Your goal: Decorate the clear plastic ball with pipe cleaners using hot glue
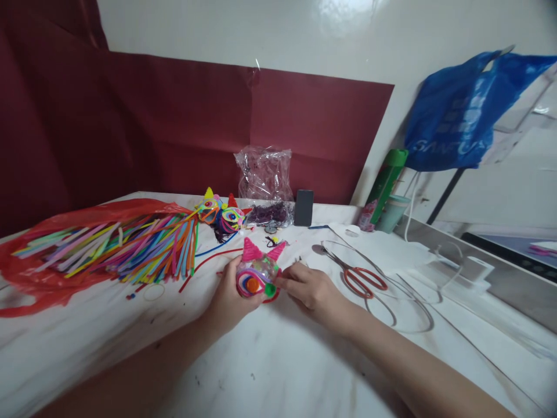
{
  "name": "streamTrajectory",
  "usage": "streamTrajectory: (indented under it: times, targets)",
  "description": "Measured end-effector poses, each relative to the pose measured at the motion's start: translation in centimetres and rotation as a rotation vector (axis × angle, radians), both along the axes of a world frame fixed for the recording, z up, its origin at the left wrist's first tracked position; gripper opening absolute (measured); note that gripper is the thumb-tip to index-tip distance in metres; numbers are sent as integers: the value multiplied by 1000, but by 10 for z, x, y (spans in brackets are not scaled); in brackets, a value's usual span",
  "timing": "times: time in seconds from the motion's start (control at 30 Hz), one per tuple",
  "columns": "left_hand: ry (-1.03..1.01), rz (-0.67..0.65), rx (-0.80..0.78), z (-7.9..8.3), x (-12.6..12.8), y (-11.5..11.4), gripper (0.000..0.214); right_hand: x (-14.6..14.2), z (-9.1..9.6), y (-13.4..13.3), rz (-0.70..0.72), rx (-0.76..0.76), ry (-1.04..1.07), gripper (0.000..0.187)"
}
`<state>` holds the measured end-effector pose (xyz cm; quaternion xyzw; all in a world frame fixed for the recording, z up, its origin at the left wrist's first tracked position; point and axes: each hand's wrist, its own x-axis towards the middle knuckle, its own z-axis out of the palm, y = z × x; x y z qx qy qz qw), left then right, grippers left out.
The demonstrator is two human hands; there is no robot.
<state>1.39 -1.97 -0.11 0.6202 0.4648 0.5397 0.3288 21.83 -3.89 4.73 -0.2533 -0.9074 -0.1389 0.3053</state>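
Note:
My left hand (227, 296) is closed around a small pipe-cleaner figure (256, 273) with pink pointed ears, coiled coloured eyes and a clear body. It holds the figure just above the white table (270, 366). My right hand (308, 289) pinches at the figure's right side, by a small green coil (270, 290). Two similar finished figures (220, 215) lie farther back on the table.
A big pile of coloured pipe cleaners (130, 244) lies on a red plastic bag (39, 273) at the left. Red-handled scissors (354, 273) and wire loops (404, 307) lie at the right. Behind are a clear bag (264, 174), a dark block (303, 207), a green can (385, 186), a cup (393, 212).

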Motion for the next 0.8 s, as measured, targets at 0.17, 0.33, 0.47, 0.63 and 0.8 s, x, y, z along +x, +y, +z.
streamTrajectory:
  times: [0.17, 0.33, 0.47, 0.63, 0.8]
  targets:
    - [34, -18, 29, -4, -1, 2, 78, -1, -7, 1, 0, 19, 9, 28]
    - [78, -1, 41, -9, -2, 5, 79, -1, -9, 3, -27, 46, -13, 26]
    - [71, 7, 74, -10, -2, 5, 80, -1, -9, 3, -40, 21, -55, 26]
    - [45, -1, 85, -8, -1, 4, 79, -1, -8, 3, -43, 36, -90, 25]
    - [40, -23, 15, 0, 0, -2, 81, -1, -5, 2, -43, 68, -113, 29]
